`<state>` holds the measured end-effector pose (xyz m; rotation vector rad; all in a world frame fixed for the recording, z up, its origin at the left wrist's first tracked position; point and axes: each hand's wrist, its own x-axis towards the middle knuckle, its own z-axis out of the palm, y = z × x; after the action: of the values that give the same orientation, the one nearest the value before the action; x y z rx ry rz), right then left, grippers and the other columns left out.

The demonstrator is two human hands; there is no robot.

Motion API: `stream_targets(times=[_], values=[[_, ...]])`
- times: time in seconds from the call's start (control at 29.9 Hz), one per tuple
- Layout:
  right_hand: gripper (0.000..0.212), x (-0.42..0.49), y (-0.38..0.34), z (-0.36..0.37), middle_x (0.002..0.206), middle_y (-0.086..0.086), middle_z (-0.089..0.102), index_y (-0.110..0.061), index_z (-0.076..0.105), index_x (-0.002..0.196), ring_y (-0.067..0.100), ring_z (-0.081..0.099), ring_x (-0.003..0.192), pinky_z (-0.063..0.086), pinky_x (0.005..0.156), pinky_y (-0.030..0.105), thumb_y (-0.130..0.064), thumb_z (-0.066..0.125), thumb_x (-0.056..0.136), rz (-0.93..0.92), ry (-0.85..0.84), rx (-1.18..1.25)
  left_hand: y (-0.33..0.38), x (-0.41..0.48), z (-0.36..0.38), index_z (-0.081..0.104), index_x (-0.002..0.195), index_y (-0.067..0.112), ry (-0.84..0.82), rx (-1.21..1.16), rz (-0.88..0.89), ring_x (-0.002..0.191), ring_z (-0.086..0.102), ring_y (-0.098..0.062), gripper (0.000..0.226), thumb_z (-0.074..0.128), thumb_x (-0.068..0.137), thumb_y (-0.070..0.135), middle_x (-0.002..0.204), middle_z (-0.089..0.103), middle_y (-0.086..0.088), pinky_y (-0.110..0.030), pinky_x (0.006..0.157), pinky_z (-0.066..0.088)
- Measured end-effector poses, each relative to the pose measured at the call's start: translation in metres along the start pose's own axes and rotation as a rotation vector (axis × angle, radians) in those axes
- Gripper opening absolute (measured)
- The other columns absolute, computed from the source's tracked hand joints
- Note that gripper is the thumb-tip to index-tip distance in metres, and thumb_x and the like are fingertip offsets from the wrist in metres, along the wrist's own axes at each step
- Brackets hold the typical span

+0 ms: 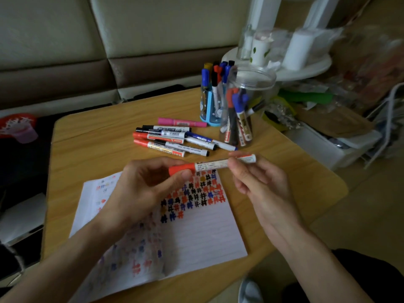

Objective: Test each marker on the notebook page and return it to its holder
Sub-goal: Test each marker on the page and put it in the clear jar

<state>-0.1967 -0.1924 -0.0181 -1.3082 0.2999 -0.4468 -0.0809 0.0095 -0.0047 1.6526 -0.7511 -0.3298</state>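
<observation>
A red marker [209, 166] is held level above the notebook [196, 232], between both hands. The left hand [142, 189] grips its red cap end with thumb and fingertips closed on it. The right hand [255, 178] pinches the white barrel near the tail end, fingers closed around it. The cap sits on the barrel; whether it is fully seated cannot be told.

The notebook lies open on the desk [91, 149], directly below the hands. Its right page carries rows of hash-shaped test marks in red, black, blue and one yellowish mark, grouped in the upper part of the page. The left page shows fainter marks in the same colours, partly hidden by the left forearm.

A heap of loose markers [175, 141] lies on the desk beyond the notebook: red-capped, black-capped and blue-capped pieces, lying side by side and overlapping. A pink marker [181, 122] lies apart, just behind the heap.

Two holders stand at the far right of the desk. The blue holder [207, 110] contains upright markers with blue, black, red and yellow caps. The clear jar [247, 106] stands just beside it, nearer the camera, and holds several markers, upright or leaning.
</observation>
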Motion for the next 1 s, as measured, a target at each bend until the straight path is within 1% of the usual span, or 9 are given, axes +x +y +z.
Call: stream_targets(times=[0.07,0.13,0.3,0.43,0.53,0.67,0.8,0.87,1.0], values=[[0.024,0.003,-0.004,-0.009,0.086,0.001,0.071,-0.016,0.078,0.106,0.011,0.060,0.077,0.049,0.067,0.021,-0.030,0.077,0.086,0.008,0.053,-0.009,0.005,0.005,0.003,0.077,0.101,0.013,0.060,-0.082,-0.053,0.091,0.075,-0.014,0.027,0.071,0.079,0.027,0.097,0.080,0.001,-0.020,0.078,0.059],[0.018,0.006,-0.006,-0.015,0.092,0.003,0.075,-0.021,0.079,0.106,0.014,0.063,0.077,0.051,0.067,0.022,-0.031,0.074,0.091,0.006,0.099,-0.090,0.010,0.015,0.006,0.076,0.102,0.012,0.107,-0.129,-0.093,0.096,0.075,-0.015,0.030,0.070,0.078,0.029,0.100,0.079,0.000,-0.025,0.083,0.060],[0.021,0.023,-0.007,-0.026,0.103,-0.006,0.076,-0.022,0.074,0.114,0.010,0.074,0.085,0.060,0.072,0.024,-0.025,0.074,0.094,-0.117,0.144,-0.302,0.037,0.053,0.028,0.072,0.107,0.008,0.181,-0.214,-0.061,0.098,0.075,-0.020,0.031,0.067,0.083,0.028,0.102,0.078,-0.005,-0.035,0.087,0.062],[0.019,0.040,-0.005,-0.039,0.103,-0.017,0.073,-0.029,0.072,0.112,0.000,0.069,0.093,0.056,0.075,0.018,-0.023,0.075,0.094,-0.194,0.208,-0.462,0.065,0.089,0.043,0.073,0.109,0.013,0.255,-0.089,0.101,0.098,0.074,-0.015,0.020,0.069,0.093,0.025,0.102,0.078,-0.001,-0.033,0.090,0.060],[0.024,0.046,-0.006,-0.045,0.105,-0.017,0.070,-0.030,0.069,0.113,-0.005,0.066,0.092,0.054,0.073,0.014,-0.018,0.075,0.094,-0.193,0.202,-0.509,0.095,0.118,0.050,0.074,0.106,0.017,0.349,-0.033,0.266,0.096,0.074,-0.011,0.012,0.070,0.096,0.023,0.099,0.077,0.002,-0.027,0.087,0.058],[0.025,0.046,-0.011,-0.052,0.107,-0.015,0.067,-0.025,0.069,0.118,-0.009,0.063,0.092,0.052,0.072,0.010,-0.018,0.073,0.094,-0.220,0.203,-0.554,0.120,0.155,0.055,0.072,0.109,0.014,0.407,0.052,0.411,0.096,0.072,-0.007,0.018,0.066,0.098,0.027,0.101,0.075,0.003,-0.023,0.088,0.056],[0.024,0.047,-0.012,-0.060,0.111,-0.013,0.066,-0.028,0.068,0.119,-0.010,0.062,0.093,0.050,0.069,0.006,-0.023,0.072,0.095,-0.186,0.211,-0.566,0.120,0.185,0.064,0.071,0.116,0.013,0.358,0.166,0.357,0.099,0.069,0.000,0.024,0.068,0.097,0.029,0.106,0.073,0.007,-0.018,0.091,0.054],[0.025,0.048,-0.011,-0.061,0.113,-0.012,0.066,-0.028,0.068,0.121,-0.006,0.064,0.092,0.051,0.069,0.008,-0.024,0.072,0.096,-0.174,0.215,-0.557,0.117,0.196,0.071,0.071,0.118,0.013,0.313,0.235,0.295,0.094,0.068,0.007,0.026,0.070,0.096,0.027,0.103,0.072,0.010,-0.011,0.085,0.053],[0.028,0.049,-0.013,-0.062,0.115,-0.010,0.065,-0.028,0.066,0.122,-0.002,0.065,0.094,0.050,0.068,0.008,-0.022,0.071,0.096,-0.164,0.217,-0.532,0.108,0.203,0.084,0.069,0.120,0.011,0.230,0.239,0.192,0.080,0.069,0.009,0.028,0.074,0.093,0.017,0.097,0.073,0.009,-0.012,0.071,0.056]])
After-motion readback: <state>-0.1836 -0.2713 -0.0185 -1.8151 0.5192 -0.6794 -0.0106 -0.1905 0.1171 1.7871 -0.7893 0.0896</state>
